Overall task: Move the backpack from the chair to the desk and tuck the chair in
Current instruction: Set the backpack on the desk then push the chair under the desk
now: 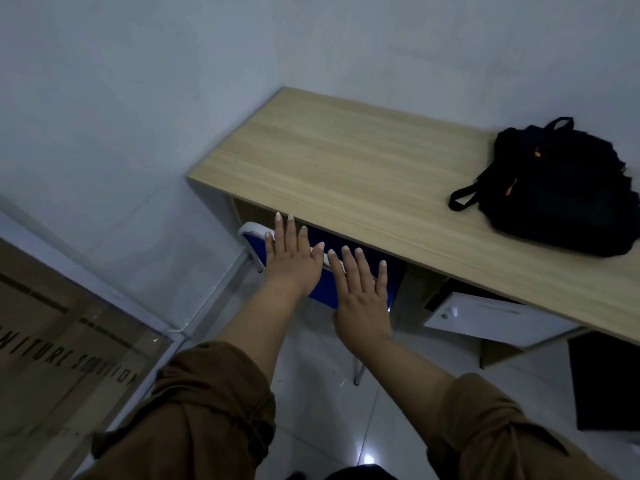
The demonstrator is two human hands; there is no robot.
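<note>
1. Both hands are flat and spread, with the fingers straight, and they hold nothing. The left hand [292, 259] and the right hand [362, 296] lie side by side against the blue chair back with a white metal frame [325, 287], near its top edge.
2. The black fabric backpack with orange zip pulls [561, 188] already lies on the light wooden desk top [346, 161], far to the right and well apart from the hands.
3. The chair stands mostly under the desk, so I judge that only the last push of tucking in remains.
4. The fingertips are very near the front edge of the desk; a strong push could pinch them there.
5. The white cabinet door [491, 318] under the desk hangs open beside the chair, and a crooked push could knock the chair against it.
</note>
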